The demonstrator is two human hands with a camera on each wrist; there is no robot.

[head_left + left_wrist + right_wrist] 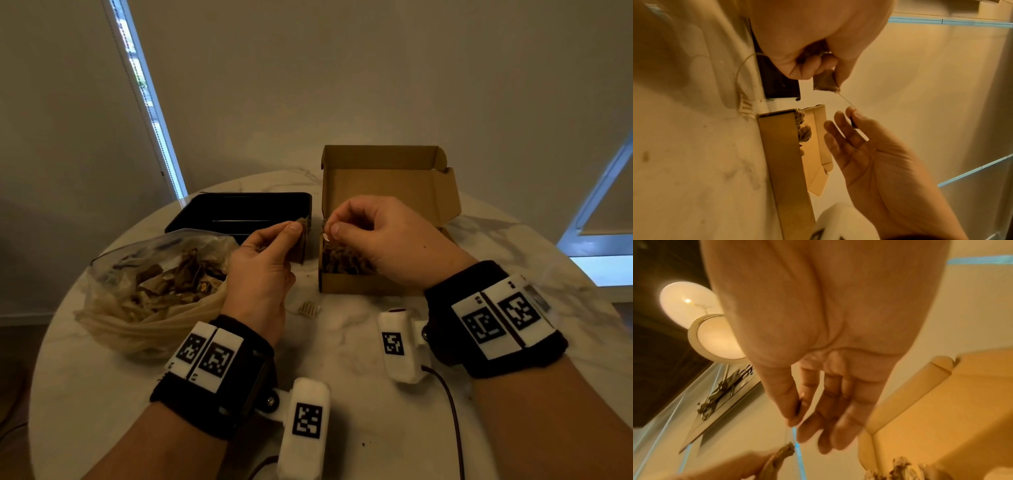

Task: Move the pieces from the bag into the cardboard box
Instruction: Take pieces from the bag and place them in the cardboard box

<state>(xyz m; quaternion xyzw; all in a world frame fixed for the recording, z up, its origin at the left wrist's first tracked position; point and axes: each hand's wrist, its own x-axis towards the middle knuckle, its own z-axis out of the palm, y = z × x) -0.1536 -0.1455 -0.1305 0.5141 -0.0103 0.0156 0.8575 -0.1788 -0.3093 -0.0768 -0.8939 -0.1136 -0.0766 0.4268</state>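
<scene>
Task thing now: one brown piece [302, 240], looks like a tea bag, pinched between thumb and fingers of the left hand [260, 270], held in the air between the bag and the box, just beside the box's near-left corner. A thin string [846, 101] runs from the piece to the right hand [380, 236], which pinches a small tag [853, 121] between thumb and forefinger, other fingers loosely spread; this hand hovers over the box's left end. Both hands closed on something, neither free. Cardboard box [390, 192], lid flap up, already has a heap of brown pieces [342, 262] at its near-left part; the rest of its floor is hidden by the right hand. Clear plastic bag [150, 291], mouth open toward the left hand, has plenty of pieces left inside. So judged: partly done, well short of finished; the piece in hand is not yet in the box, many more to go. A small pale ridged bit [309, 309] lies loose on the table between bag and box; can't tell what it is. Black tray [239, 209] sits behind the bag, left of the box. Surface: round white marble-look table [376, 428]. Room: plain pale walls, bright window strips at left and right, dim light; the right wrist view shows a round ceiling lamp [715, 337].
</scene>
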